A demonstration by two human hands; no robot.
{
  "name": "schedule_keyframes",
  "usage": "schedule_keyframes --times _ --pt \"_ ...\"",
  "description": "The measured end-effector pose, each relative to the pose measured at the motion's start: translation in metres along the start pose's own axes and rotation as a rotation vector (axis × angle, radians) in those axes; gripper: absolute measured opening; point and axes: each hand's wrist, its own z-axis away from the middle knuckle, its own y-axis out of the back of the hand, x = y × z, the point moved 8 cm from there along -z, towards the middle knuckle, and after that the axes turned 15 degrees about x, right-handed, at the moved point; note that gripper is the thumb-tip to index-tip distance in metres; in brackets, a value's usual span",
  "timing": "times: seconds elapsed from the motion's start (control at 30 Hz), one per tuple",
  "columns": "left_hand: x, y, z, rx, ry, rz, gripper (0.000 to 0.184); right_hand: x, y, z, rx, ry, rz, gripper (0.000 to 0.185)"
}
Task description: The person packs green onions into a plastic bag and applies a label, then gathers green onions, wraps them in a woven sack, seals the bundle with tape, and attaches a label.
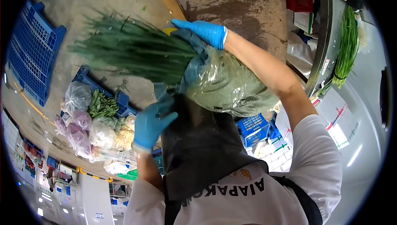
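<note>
A long bunch of green chives or similar thin leaves sticks out leftward from a cloudy, greenish plastic bag, its tips smeared by motion. My right hand, in a blue glove, grips the upper rim of the bag, with its forefinger stretched along the edge and the thumb hidden. Below the mouth of the bag is my left hand, also blue-gloved. Its thumb stands apart from the fingers, whose tips reach up to the lower rim. The bag rests against my right forearm and dark apron.
A brown worn tabletop lies beyond the bag. Bagged vegetables and leafy greens sit at left near a blue crate. Another green bunch lies on the metal counter at right.
</note>
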Motion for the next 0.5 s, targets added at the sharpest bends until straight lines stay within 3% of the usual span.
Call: schedule_keyframes --times 0.07,0.13,0.17,0.3,0.37,0.5 --pt "0.1 0.025 0.015 0.037 -0.487 -0.105 0.054 0.003 -0.002 -0.016 -0.04 -0.025 -0.04 0.056" --pt "0.174 0.032 0.007 0.356 -0.976 -0.587 0.068 -0.008 -0.008 -0.023 -0.031 0.245 0.091 0.047" --pt "0.18 0.027 -0.023 0.311 -1.002 -0.739 0.068 0.01 0.001 -0.05 -0.04 0.308 0.162 0.046" --pt "0.116 -0.01 -0.113 -0.009 -0.998 -1.08 0.053 0.009 0.008 -0.018 0.1 0.06 0.056 0.041" --pt "0.107 -0.011 -0.117 -0.007 -1.051 -1.021 0.049 0.007 0.006 -0.027 0.136 0.1 -0.155 0.044" --pt "0.108 -0.009 -0.101 0.051 -1.088 -1.095 0.044 0.01 0.025 -0.041 0.11 0.072 -0.174 0.042"
